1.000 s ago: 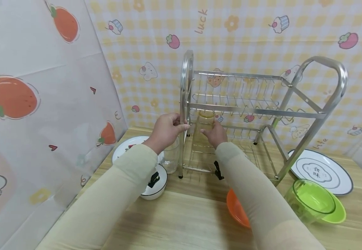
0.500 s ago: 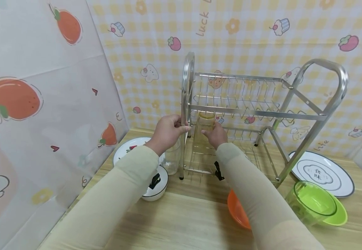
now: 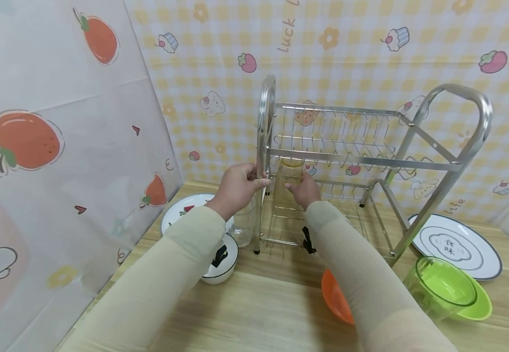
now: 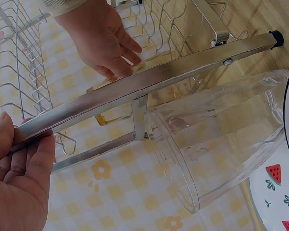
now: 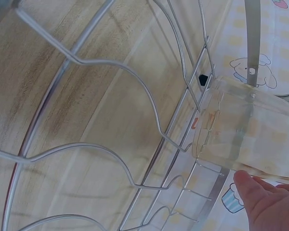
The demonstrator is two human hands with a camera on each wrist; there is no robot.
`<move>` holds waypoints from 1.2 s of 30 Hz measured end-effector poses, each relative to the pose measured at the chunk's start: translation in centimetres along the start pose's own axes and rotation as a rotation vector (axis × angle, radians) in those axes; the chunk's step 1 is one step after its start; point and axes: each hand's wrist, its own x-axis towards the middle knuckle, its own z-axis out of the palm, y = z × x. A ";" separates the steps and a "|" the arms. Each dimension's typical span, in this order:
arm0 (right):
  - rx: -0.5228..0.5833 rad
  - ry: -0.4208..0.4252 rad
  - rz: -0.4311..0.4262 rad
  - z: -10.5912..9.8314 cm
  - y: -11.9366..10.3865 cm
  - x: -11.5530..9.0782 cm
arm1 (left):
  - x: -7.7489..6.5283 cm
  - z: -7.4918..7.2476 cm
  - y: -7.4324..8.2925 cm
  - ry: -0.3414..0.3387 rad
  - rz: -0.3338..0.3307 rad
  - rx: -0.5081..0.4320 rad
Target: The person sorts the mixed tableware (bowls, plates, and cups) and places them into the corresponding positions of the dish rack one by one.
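Observation:
A silver two-tier dish rack (image 3: 360, 159) stands on the wooden table. My left hand (image 3: 238, 189) grips its left front post, thumb on one side and fingers on the other. Inside the lower tier, my right hand (image 3: 306, 191) holds a tall amber glass (image 5: 245, 130) by its side. In the head view the glass stands near the rack's left end, its rim just below the upper tier. The right wrist view shows its base at the wires of the lower tier. A clear glass (image 4: 216, 139) stands just outside the left post.
A watermelon-patterned plate (image 3: 184, 208) and a dark-rimmed white bowl (image 3: 221, 274) lie left of the rack. In front is an orange bowl (image 3: 335, 298). At right are a green glass (image 3: 430, 298), a lime-green dish (image 3: 480, 305) and a white plate with characters (image 3: 478, 254). A patterned cloth hangs behind.
The head view has drifted slightly, so everything appears a little lower and further right. Both hands keep their holds on the post and the amber glass.

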 end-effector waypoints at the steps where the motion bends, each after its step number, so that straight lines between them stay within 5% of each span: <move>1: 0.005 0.001 0.001 -0.1 0.1 -0.1 | 0.0 0.1 0.0 -0.003 0.001 0.001; 21: -0.068 0.004 0.000 -1.9 2.1 -0.3 | -0.2 1.1 0.5 -0.030 0.024 -0.012; 31: -0.040 0.025 -0.066 -4.4 0.9 -2.3 | -0.1 0.4 0.3 -0.015 0.035 0.013; 36: -0.112 0.011 -0.096 -5.3 0.6 -3.4 | -0.2 -0.1 0.2 -0.006 0.024 0.020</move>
